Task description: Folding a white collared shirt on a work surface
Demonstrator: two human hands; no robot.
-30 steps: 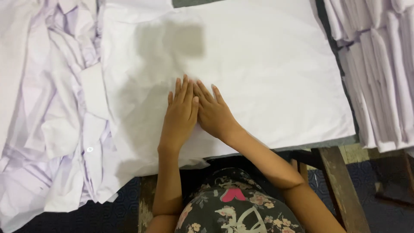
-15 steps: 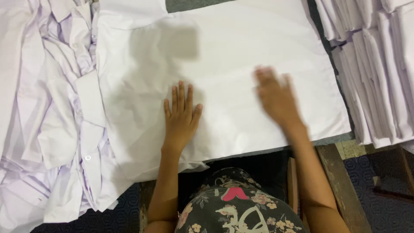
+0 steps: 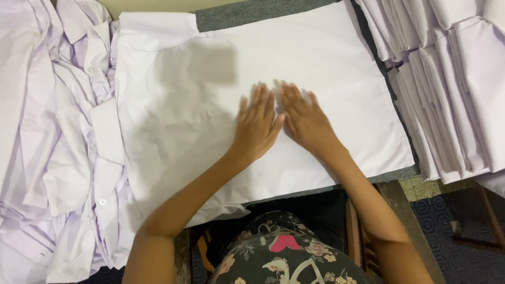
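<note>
Grey table (image 3: 273, 10) bears white shirt (image 3: 336, 73) under both flat hands (image 3: 281, 123).

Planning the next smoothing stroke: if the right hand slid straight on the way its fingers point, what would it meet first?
The right hand points up and slightly left across the flat white shirt. Only bare cloth lies ahead, then the shirt's far edge and the grey table surface. The way looks free.

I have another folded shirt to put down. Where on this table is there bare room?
Little. A grey strip of table shows at the far edge, above the spread white shirt. The left hand and right hand lie flat on that shirt. Loose shirts crowd the left; folded stacks fill the right.
</note>
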